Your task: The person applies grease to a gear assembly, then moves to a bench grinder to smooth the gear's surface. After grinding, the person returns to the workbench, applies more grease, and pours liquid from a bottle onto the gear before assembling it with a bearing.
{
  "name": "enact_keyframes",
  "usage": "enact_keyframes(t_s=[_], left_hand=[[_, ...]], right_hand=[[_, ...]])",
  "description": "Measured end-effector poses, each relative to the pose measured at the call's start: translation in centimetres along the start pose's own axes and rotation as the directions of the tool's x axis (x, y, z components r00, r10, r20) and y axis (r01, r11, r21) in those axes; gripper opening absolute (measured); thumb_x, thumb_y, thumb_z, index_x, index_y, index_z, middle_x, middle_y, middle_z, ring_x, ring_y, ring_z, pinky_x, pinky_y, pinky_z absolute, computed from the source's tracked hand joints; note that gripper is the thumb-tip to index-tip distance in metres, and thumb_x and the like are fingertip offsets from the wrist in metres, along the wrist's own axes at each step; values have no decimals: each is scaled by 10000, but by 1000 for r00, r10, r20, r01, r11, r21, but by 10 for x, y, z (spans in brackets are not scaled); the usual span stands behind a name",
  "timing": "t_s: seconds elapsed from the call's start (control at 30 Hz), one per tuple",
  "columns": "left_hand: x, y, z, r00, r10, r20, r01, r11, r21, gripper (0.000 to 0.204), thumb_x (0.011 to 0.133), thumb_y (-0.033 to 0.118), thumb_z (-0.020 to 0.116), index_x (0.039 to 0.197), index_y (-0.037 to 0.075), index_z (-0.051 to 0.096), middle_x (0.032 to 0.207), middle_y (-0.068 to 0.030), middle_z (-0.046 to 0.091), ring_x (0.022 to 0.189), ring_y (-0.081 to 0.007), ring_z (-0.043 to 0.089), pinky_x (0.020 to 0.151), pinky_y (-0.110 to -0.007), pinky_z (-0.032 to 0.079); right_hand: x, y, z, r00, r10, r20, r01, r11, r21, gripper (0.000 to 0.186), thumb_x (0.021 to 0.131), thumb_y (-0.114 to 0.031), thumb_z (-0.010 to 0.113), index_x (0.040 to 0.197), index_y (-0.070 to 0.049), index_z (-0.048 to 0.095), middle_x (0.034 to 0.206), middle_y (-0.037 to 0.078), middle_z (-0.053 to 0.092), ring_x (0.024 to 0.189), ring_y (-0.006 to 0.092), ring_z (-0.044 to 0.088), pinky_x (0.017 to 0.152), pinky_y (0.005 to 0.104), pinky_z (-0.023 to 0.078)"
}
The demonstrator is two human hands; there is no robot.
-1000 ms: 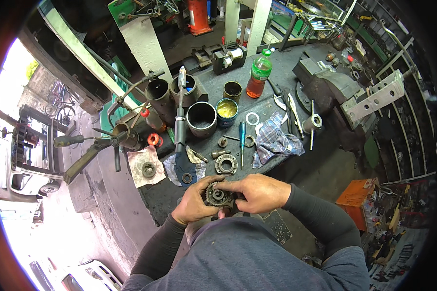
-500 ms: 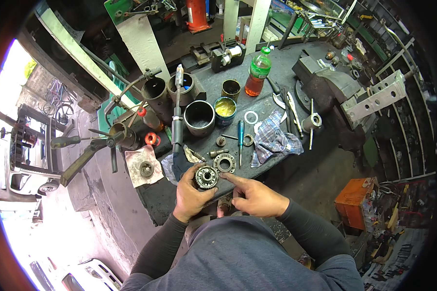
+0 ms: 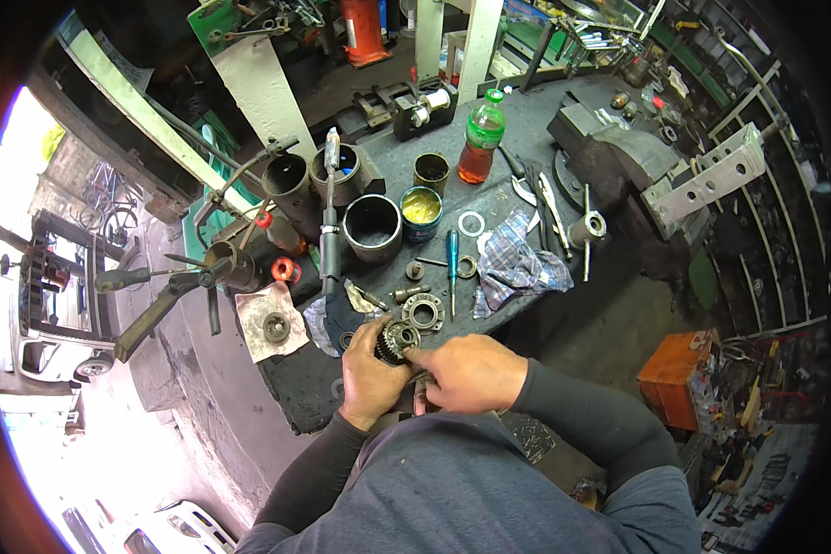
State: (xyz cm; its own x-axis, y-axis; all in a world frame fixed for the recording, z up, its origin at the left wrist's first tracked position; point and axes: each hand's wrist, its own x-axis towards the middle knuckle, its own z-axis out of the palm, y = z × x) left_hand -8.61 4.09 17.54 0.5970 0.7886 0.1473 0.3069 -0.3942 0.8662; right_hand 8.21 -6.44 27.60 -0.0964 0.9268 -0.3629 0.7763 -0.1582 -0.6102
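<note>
My left hand (image 3: 369, 383) is wrapped around a toothed gear (image 3: 397, 343) with a bearing-like ring in its face. The gear is held up just over the bench's near edge, its face tilted to the right. My right hand (image 3: 471, 374) has its index finger stretched out, the tip touching the gear's right side; the other fingers are curled and partly hidden. A flanged metal ring (image 3: 423, 313) lies on the bench just beyond the gear. Close to it are a small metal shaft piece (image 3: 410, 293) and a blue-handled screwdriver (image 3: 452, 258).
Metal cylinders (image 3: 372, 227), a tin of yellow grease (image 3: 422, 207) and a bottle of red liquid (image 3: 481, 138) stand farther back. A plaid rag (image 3: 517, 263) lies to the right, before a bench vise (image 3: 619, 152). At left, a round part (image 3: 276, 326) rests on a stained cloth (image 3: 252, 343).
The gear has tilted in my left hand, now showing more of its toothed side. My right hand has moved left, bringing its index finger onto the gear. The view has shifted slightly.
</note>
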Motion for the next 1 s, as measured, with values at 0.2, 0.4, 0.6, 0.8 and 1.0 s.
enact_keyframes(t_s=[0.2, 0.4, 0.6, 0.8, 1.0], left_hand=[[5, -13, -13, 997, -44, 60, 53, 988, -146, 690, 697, 110, 938, 1333, -31, 711, 1271, -198, 748, 1193, -353, 738, 1069, -427, 570], [-3, -1, -16, 998, 55, -3, -55, 998, -29, 677, 710, 94, 939, 1330, -30, 697, 1282, -204, 730, 1202, -371, 720, 1051, -424, 573], [0, 2, -6, 973, 213, -89, -204, 973, 107, 627, 740, 43, 908, 1323, -20, 686, 1261, -201, 713, 1181, -393, 721, 1016, -437, 592], [-2, 3, -6, 971, 235, -39, -228, 964, 137, 655, 721, 40, 909, 1334, -16, 687, 1299, -199, 704, 1186, -402, 714, 1024, -448, 591], [-2, -5, -8, 1000, -1, -13, 1, 1000, 2, 735, 686, 77, 963, 1356, -20, 676, 1300, -189, 711, 1184, -388, 713, 1037, -440, 572]], right_hand=[[-12, 3, 4, 1000, 2, 13, -3, 997, 72, 724, 930, -146, 644, 1639, -92, 508, 825, 197, 775, 763, 418, 764, 741, 511, 612], [-16, 8, -4, 997, 69, 17, -65, 803, 592, 874, 984, -105, 616, 1750, 1, 209, 753, 115, 731, 654, 196, 715, 645, 379, 585], [-11, 5, 22, 992, 115, 46, -93, 451, 888, 930, 1025, -108, 617, 1781, -10, 85, 757, 30, 634, 640, 117, 587, 617, 317, 539], [-9, 9, 32, 999, 45, -7, -22, 604, 796, 878, 991, -75, 618, 1777, -61, 228, 788, 20, 624, 642, 100, 567, 617, 302, 519], [-15, 14, 27, 997, 73, 1, -38, 506, 862, 876, 960, -74, 628, 1769, -71, 291, 789, 16, 606, 668, 109, 572, 649, 314, 526]])
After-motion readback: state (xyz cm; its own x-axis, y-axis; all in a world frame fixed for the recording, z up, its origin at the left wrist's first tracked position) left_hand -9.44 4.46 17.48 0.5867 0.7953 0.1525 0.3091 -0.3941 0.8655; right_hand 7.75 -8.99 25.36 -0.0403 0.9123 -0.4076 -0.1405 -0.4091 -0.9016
